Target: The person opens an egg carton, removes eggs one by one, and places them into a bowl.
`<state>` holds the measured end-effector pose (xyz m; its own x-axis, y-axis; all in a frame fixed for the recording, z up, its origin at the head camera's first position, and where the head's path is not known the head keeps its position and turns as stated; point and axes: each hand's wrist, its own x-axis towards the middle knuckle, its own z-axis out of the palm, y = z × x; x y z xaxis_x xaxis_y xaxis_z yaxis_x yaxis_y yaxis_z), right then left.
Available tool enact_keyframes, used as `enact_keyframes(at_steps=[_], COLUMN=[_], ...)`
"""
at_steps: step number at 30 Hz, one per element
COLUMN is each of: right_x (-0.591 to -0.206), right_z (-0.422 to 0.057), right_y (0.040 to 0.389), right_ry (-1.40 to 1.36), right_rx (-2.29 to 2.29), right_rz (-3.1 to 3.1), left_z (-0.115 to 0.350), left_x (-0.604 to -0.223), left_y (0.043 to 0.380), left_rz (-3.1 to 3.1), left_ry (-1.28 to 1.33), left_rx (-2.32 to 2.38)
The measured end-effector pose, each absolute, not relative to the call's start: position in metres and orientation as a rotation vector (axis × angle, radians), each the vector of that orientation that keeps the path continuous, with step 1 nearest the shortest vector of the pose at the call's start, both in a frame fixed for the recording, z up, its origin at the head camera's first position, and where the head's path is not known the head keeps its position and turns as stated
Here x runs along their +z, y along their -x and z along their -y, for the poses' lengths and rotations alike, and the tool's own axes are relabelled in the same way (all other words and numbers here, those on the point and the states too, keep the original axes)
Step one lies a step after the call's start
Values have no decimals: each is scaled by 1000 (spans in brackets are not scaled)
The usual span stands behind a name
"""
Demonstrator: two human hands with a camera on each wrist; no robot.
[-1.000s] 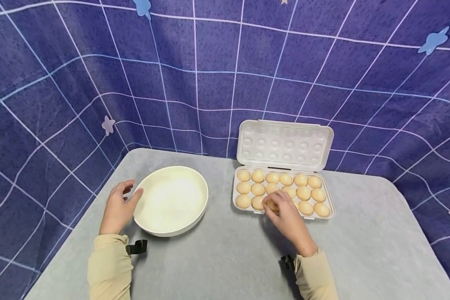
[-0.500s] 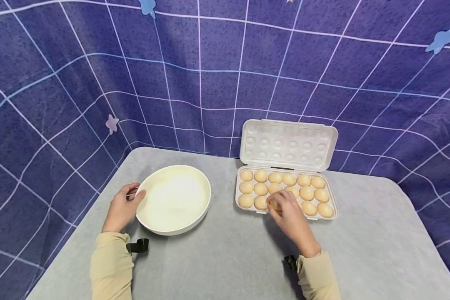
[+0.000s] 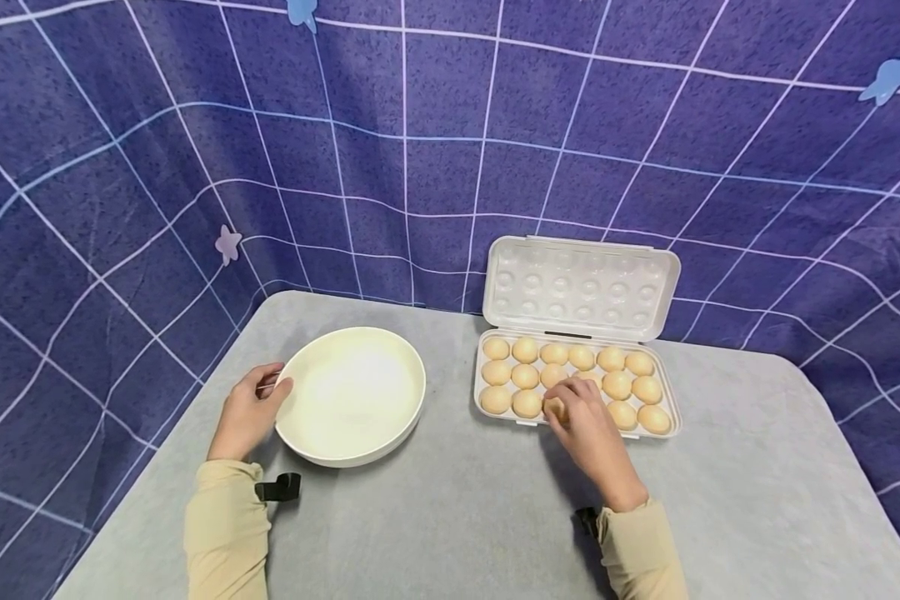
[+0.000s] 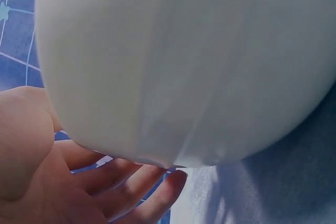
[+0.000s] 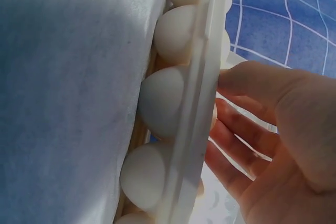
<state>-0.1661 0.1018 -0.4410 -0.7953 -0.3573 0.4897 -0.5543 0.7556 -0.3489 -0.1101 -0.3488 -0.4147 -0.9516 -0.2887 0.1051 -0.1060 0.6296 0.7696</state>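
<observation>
A wide cream-white bowl (image 3: 360, 454) stands on the left of the table. My left hand (image 3: 243, 417) holds it at its left rim, the thumb over the edge and the other fingers along the outside, as the left wrist view shows. On the right lies an egg carton (image 3: 525, 422) with its clear lid raised, filled with rows of light brown eggs (image 3: 526, 403). My right hand (image 3: 592, 433) reaches into its front row, thumb and fingertips round one egg (image 3: 554, 408) that sits in its cup. The hand partly covers that egg and its neighbours.
The raised lid (image 3: 581, 287) leans back near the blue gridded cloth (image 3: 435, 108), which hangs behind and to the left of the grey table (image 3: 450, 517). A gap of bare tabletop lies between bowl and carton.
My left hand has come in from just beside the bowl to its rim. My right hand stays at the same egg, settling slightly. The whole view has shifted a little.
</observation>
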Motion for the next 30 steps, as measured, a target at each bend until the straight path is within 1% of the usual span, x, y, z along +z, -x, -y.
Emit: enact_keyframes(at_steps=[12, 21, 30], right_x=[-444, -446, -441], right_z=[-102, -101, -104], right_y=[167, 168, 171], right_ry=[-531, -608, -646], right_rx=[725, 770, 772], right_rz=[2608, 2580, 2553], left_z=[353, 356, 361], left_x=[-418, -417, -415], left_y=[110, 108, 106], left_rz=[2662, 2692, 2648], left_ry=[-335, -328, -400], left_rx=[-1208, -1218, -1560])
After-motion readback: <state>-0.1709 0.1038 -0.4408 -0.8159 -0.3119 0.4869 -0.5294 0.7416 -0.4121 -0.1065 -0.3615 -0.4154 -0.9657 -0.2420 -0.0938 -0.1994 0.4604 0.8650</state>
